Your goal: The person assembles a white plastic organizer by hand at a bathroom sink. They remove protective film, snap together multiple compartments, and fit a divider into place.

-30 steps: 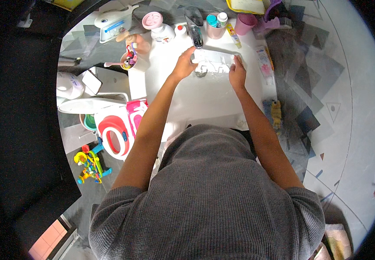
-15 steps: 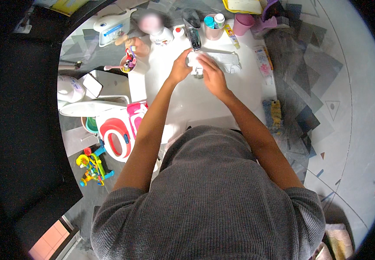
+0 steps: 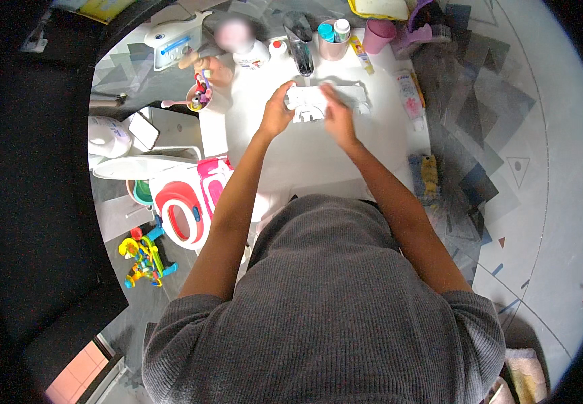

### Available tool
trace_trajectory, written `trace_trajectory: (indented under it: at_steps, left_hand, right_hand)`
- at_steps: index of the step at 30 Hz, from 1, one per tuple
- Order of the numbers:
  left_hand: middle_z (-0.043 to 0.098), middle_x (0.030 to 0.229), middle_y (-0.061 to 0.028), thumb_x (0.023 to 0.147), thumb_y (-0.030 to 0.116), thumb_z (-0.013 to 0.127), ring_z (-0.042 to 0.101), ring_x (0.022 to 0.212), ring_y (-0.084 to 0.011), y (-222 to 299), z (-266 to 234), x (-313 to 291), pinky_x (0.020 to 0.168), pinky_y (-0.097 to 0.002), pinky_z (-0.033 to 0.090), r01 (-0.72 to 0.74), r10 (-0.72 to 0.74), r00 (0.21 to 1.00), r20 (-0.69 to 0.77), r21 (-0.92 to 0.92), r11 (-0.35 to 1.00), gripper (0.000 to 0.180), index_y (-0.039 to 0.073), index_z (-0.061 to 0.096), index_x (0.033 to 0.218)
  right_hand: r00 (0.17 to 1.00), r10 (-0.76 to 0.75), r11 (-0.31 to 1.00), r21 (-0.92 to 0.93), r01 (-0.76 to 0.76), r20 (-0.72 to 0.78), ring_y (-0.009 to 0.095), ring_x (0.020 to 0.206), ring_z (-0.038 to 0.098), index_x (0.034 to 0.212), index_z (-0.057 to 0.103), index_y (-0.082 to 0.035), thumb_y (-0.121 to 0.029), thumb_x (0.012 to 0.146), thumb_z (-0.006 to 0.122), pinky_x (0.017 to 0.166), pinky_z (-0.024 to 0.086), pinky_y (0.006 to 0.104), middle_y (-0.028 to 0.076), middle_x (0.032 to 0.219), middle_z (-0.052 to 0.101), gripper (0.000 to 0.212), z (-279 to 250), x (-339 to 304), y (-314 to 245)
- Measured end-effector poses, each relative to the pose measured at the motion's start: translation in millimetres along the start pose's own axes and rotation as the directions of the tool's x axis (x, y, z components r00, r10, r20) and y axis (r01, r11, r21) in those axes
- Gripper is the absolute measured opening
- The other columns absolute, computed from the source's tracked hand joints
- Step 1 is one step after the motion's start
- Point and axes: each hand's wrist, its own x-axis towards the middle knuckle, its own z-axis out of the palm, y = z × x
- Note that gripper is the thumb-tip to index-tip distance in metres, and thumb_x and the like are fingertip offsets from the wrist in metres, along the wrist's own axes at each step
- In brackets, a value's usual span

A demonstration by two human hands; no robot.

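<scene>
My left hand [image 3: 278, 114] grips the left end of a white, elongated thing [image 3: 307, 101] with an uneven lower edge, and I cannot make out its kind. It is held over the white washbasin [image 3: 318, 158], just in front of the dark, glossy tap [image 3: 299, 46]. My right hand [image 3: 340, 121] lies against the same white thing nearer its right end. Its fingers are smeared by motion, so their grip does not show.
Behind the basin stand a white bottle [image 3: 252, 55], a cup [image 3: 333, 48] with tubes, a yellow tube [image 3: 361, 55] and a pink cup [image 3: 377, 36]. A toothbrush cup [image 3: 201, 99] is at left. A pink-and-white potty seat [image 3: 182, 214] and a colourful toy [image 3: 144, 261] lie lower left.
My right hand has slid right and slightly nearer along the white thing, away from my left hand. The white thing has come a little out from under the tap, showing more of its surface.
</scene>
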Motion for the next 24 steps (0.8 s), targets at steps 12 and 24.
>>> trace_trajectory:
  at_steps: [12,24]
  left_hand:
    - [0.054,0.119,-0.0156,0.065,-0.004,0.069,0.053,0.109,-0.0318,-9,1,2,0.091,-0.0353,0.044,-0.086,0.086,0.996,-0.031,0.000,0.996,0.066,0.007,0.045,0.126]
    - [0.042,0.123,-0.0135,0.075,0.019,0.063,0.044,0.112,-0.0252,-12,-17,-5,0.090,-0.0456,0.043,0.612,-0.527,0.756,0.389,-0.707,0.355,0.083,0.000,0.018,0.141]
  right_hand:
    - [0.996,0.069,0.962,-0.261,-0.079,-0.048,0.032,0.128,0.036,0.129,0.043,0.001,0.007,0.080,0.047,0.107,0.029,0.0378,0.020,0.135,0.041,0.049,-21,-10,42]
    - [0.964,0.245,0.931,-0.252,-0.264,-0.105,0.032,0.124,0.042,0.125,0.046,0.002,0.001,0.082,0.050,0.102,0.036,0.0367,0.021,0.130,0.046,0.043,-37,-10,68]
